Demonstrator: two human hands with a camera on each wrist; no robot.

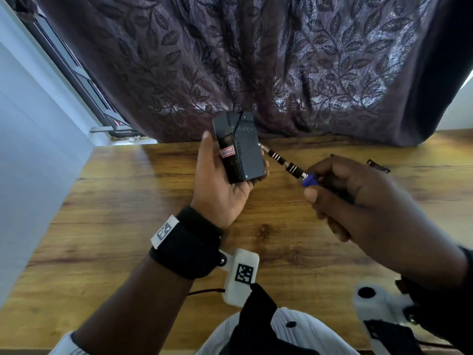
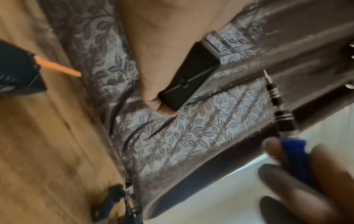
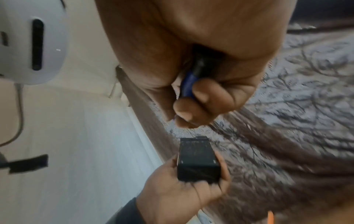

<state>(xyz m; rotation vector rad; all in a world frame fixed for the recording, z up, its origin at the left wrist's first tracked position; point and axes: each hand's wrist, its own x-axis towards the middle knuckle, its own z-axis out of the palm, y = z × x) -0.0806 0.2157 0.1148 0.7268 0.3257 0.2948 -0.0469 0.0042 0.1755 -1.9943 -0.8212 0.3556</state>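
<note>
On the far left a pale wall (image 1: 38, 124) is seen; a wooden surface (image 1: 128, 226) is spread out below, and a dark curtain (image 1: 256, 60) with leaves on it is hung behind.

The left hand (image 1: 220, 180) is held up above the surface; its fingers (image 1: 206, 139) are curled round a black box (image 1: 239, 147). The box is held upright in the palm, off the surface; a small red label (image 1: 227, 152) is turned to the camera.

Just right of the box, a screwdriver (image 1: 284, 162) with a thin metal shaft is pointed at the box's right side; from the head view the tip looks to be at the edge, but from the left wrist view a gap is seen, so a touch cannot be told for sure.

The blue handle is gripped by the right hand (image 1: 358, 201); its fingers (image 1: 311, 194) are wrapped tight round it. Farther right, a small black piece (image 1: 378, 165) can be seen lying on the surface.

Some things could go wrong. The tip could be slipped off a screw if it is not set in straight; the box could be scratched, or the left palm poked. The box is held only in the air; it could be twisted or dropped if too hard a push is given. A tiny screw could be lost if it is let fall.
</note>
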